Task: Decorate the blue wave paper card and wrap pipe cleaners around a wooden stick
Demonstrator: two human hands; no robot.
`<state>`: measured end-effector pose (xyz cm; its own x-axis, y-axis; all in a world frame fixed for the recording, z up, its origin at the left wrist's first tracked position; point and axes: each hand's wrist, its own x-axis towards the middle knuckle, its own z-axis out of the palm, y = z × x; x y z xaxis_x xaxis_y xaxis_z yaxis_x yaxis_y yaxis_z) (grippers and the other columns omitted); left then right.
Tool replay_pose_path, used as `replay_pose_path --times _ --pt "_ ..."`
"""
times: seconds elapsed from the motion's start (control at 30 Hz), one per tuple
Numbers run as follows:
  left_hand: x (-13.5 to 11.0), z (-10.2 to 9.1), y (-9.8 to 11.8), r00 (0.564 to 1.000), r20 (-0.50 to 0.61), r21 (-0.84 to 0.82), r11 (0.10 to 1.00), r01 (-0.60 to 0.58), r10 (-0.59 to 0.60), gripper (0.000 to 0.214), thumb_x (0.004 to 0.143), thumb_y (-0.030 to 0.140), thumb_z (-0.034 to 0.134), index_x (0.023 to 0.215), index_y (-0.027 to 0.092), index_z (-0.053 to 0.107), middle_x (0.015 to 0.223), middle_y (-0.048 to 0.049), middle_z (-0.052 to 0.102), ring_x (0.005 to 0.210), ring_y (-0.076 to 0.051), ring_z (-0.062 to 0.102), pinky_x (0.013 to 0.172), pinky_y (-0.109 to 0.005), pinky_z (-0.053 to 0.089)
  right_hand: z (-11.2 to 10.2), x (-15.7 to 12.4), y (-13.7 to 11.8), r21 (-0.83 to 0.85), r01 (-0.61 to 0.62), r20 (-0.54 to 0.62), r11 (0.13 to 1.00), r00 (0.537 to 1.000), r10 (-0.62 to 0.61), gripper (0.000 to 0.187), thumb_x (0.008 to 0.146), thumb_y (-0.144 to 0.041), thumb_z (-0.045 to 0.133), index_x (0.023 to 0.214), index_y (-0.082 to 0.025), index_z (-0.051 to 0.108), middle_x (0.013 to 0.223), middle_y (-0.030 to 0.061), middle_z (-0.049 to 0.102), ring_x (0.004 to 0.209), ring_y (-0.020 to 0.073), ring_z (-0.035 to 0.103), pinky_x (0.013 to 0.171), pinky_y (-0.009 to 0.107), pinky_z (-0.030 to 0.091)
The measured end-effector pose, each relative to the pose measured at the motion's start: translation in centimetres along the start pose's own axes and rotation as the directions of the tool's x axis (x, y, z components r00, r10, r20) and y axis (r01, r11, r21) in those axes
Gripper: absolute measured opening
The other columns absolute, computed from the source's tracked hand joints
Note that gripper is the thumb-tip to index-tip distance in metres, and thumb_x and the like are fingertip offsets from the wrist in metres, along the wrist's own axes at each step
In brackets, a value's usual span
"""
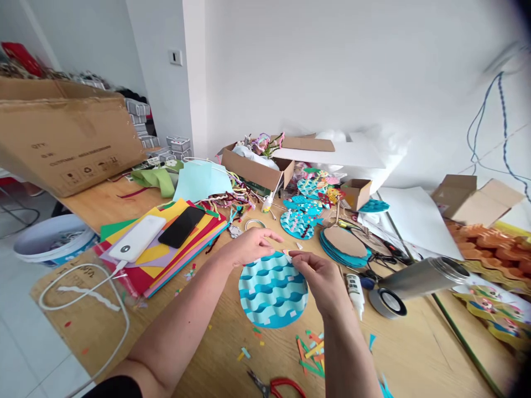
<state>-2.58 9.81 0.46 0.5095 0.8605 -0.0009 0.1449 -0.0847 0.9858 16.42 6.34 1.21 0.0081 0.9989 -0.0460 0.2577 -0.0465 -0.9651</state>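
A round blue paper disc point(271, 298) with wavy light-blue paper strips and a few small pale squares lies on the table in front of me. My left hand point(255, 246) reaches over its upper left edge, fingers stretched out and apart, with nothing visible in them. At the upper right edge, my right hand point(317, 276) pinches a small pale paper piece point(286, 252) between thumb and fingertips. Just beyond the disc, a small white paper scrap point(299, 246) rests on the wood. Colored paper strips point(311, 352) are scattered below the right hand.
Red-handled scissors point(286, 387) lie at the near edge. To the right are a white glue bottle point(355, 293), a steel flask point(423, 282) and stacked discs point(344, 249). Colored paper sheets point(145, 282) carry a phone point(181, 227) and a power bank point(136, 239) on the left.
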Motion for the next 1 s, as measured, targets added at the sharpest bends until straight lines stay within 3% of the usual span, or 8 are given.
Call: replay_pose_path --times 0.23,0.5,0.67,1.0 --pt "0.1 0.0 -0.2 1.0 0.008 -0.02 1.0 0.008 -0.007 0.041 0.077 0.028 0.061 0.116 0.015 0.057 0.05 0.0087 0.037 0.041 -0.005 0.026 0.041 -0.02 0.014 -0.1 -0.1 0.1 0.022 -0.01 0.022 1.0 1.0 0.01 0.023 0.065 -0.04 0.065 0.066 -0.017 0.067 0.106 0.0112 0.068 0.089 0.0254 0.062 0.065 0.029 0.044" --pt "0.0 0.1 -0.1 0.999 0.053 0.058 0.998 0.003 -0.006 0.04 0.078 0.024 0.058 0.117 0.017 0.057 0.052 0.0071 0.041 0.043 -0.006 0.031 0.042 -0.019 0.019 -0.6 -0.3 -0.2 0.005 0.063 0.135 0.998 0.989 -0.063 0.024 0.072 -0.041 0.065 0.067 -0.018 0.066 0.106 0.0101 0.068 0.099 0.0263 0.059 0.08 0.034 0.043" --pt "-0.2 0.3 0.1 0.994 0.104 0.083 0.996 0.023 -0.032 0.042 0.078 0.023 0.058 0.12 0.018 0.056 0.053 0.0061 0.046 0.044 -0.007 0.035 0.043 -0.019 0.022 -1.1 -0.5 -0.8 -0.029 0.12 0.25 0.992 0.962 -0.109 0.028 0.074 -0.046 0.064 0.067 -0.018 0.065 0.112 0.01 0.065 0.1 0.0252 0.059 0.081 0.033 0.043" --pt "-0.4 0.7 0.8 0.978 0.195 0.133 0.99 0.049 -0.075 0.051 0.077 0.023 0.058 0.127 0.018 0.052 0.056 0.0056 0.05 0.045 -0.007 0.035 0.043 -0.018 0.024 -1.7 -0.5 -0.8 -0.103 0.25 0.433 0.963 0.883 -0.183 0.024 0.082 -0.038 0.055 0.069 -0.018 0.061 0.103 0.0086 0.065 0.102 0.0227 0.057 0.081 0.031 0.042"
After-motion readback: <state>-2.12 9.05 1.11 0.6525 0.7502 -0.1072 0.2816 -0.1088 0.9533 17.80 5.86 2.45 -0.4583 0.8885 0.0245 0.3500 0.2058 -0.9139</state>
